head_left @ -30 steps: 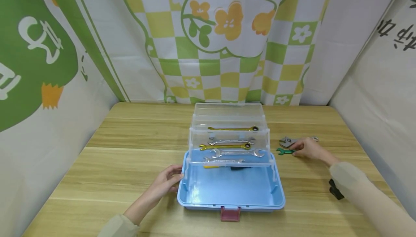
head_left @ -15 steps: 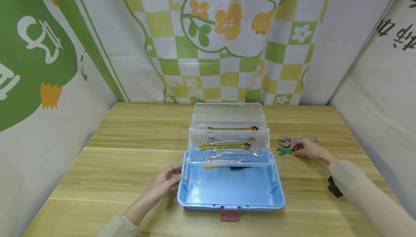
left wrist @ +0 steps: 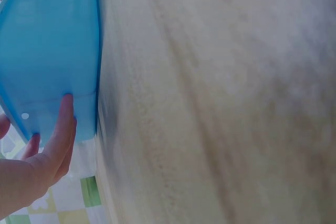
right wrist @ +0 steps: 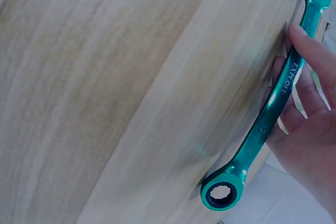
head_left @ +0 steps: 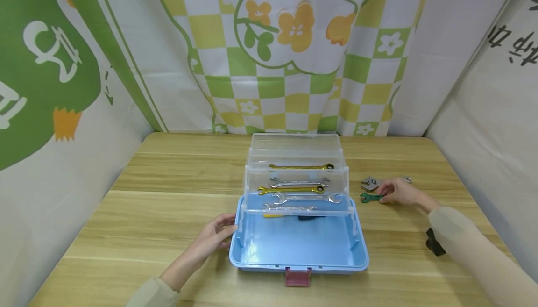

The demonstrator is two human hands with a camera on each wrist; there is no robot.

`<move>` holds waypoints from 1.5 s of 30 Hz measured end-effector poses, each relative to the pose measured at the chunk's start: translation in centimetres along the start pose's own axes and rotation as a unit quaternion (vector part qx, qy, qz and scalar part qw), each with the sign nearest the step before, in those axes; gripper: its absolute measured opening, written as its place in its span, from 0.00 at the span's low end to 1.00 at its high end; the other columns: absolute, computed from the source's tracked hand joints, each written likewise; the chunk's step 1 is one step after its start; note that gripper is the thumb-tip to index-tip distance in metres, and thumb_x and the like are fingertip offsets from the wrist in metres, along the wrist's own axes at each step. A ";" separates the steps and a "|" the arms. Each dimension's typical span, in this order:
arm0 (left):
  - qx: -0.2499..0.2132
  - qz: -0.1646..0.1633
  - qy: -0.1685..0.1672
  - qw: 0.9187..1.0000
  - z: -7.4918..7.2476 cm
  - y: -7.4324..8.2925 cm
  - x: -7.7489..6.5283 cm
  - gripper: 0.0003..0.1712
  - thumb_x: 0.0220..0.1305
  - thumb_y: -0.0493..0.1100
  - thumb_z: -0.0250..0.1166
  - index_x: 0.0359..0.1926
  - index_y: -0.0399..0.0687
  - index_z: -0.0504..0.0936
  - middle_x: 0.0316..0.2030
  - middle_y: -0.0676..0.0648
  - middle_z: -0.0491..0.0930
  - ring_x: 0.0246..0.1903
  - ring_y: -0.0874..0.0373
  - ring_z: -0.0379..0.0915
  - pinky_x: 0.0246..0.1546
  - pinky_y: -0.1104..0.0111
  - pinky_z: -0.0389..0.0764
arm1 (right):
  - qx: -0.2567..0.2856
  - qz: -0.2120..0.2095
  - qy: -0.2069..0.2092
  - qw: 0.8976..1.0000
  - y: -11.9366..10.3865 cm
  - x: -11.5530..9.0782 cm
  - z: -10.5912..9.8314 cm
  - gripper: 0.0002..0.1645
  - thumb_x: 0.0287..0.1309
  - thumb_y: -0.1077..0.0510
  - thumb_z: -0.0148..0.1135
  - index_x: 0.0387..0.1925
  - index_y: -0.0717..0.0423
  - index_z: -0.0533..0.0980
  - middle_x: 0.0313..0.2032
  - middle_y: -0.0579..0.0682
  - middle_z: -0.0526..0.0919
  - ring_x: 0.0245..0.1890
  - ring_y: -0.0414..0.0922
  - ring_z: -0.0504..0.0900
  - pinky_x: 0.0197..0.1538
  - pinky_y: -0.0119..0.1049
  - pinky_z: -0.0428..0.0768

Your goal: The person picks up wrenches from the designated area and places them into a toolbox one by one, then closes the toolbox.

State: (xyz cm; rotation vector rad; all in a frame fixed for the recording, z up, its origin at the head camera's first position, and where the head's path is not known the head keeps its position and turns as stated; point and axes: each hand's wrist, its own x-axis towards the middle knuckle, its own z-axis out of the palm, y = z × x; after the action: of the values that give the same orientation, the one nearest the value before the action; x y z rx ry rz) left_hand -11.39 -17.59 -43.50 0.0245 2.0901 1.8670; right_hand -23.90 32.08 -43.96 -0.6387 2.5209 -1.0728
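My right hand [head_left: 397, 192] pinches a green combination wrench [right wrist: 278, 95] between thumb and fingers. Its open end points up and its ring end down in the right wrist view; whether it touches the table I cannot tell. Just behind that hand lies a silver adjustable wrench [head_left: 370, 184], partly hidden by it. At the left wall of a blue toolbox [head_left: 294, 246], my left hand [head_left: 212, 237] rests with fairly straight fingers [left wrist: 64, 121] against the side and its thumb at the rim. Clear raised trays [head_left: 344, 190] hold gold wrenches [head_left: 294, 189] and silver wrenches [head_left: 307, 198].
The toolbox stands open on a wooden table [head_left: 168, 204], its pink latch [head_left: 298, 277] hanging at the front. Under the lower tray, a yellow item [head_left: 273, 216] and a black item [head_left: 310, 217] show partly. Beside the right sleeve lies a black object [head_left: 435, 243]. A patterned curtain [head_left: 290, 87] closes the back.
My right hand and the green wrench have shifted very slightly to the right. The left hand and toolbox stay in place.
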 end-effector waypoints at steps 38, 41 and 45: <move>0.004 0.001 0.004 1.000 0.2 -0.1 0.1 0.29 0.61 0.42 0.55 0.57 0.28 0.60 0.53 0.30 0.64 0.43 0.50 0.72 0.38 0.61 0.80 | -0.010 -0.001 0.041 0.999 -4.7 -0.2 -4.7 0.09 0.46 0.67 0.63 0.31 0.70 0.76 0.29 0.59 0.81 0.27 0.34 0.77 0.29 0.30 0.79; 0.005 0.001 0.006 1.000 0.2 -0.1 0.1 0.29 0.60 0.41 0.55 0.57 0.28 0.60 0.53 0.30 0.64 0.43 0.50 0.72 0.37 0.61 0.80 | -0.023 -0.007 0.050 0.998 -5.3 -0.1 -5.0 0.09 0.45 0.66 0.63 0.31 0.69 0.76 0.28 0.56 0.81 0.27 0.34 0.77 0.30 0.29 0.78; 0.005 0.003 0.004 1.000 0.2 -0.1 0.1 0.29 0.60 0.41 0.55 0.57 0.27 0.60 0.53 0.29 0.64 0.42 0.50 0.72 0.37 0.61 0.80 | -0.033 -0.006 0.053 0.998 -6.2 0.0 -5.4 0.09 0.46 0.66 0.63 0.31 0.68 0.77 0.29 0.57 0.81 0.28 0.35 0.77 0.31 0.27 0.78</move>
State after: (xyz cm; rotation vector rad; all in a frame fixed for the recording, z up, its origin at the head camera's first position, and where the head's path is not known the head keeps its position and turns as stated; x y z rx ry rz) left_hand -11.44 -17.39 -43.63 0.0244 2.1069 1.8628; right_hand -24.70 31.42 -35.80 -0.6299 2.6560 -1.0575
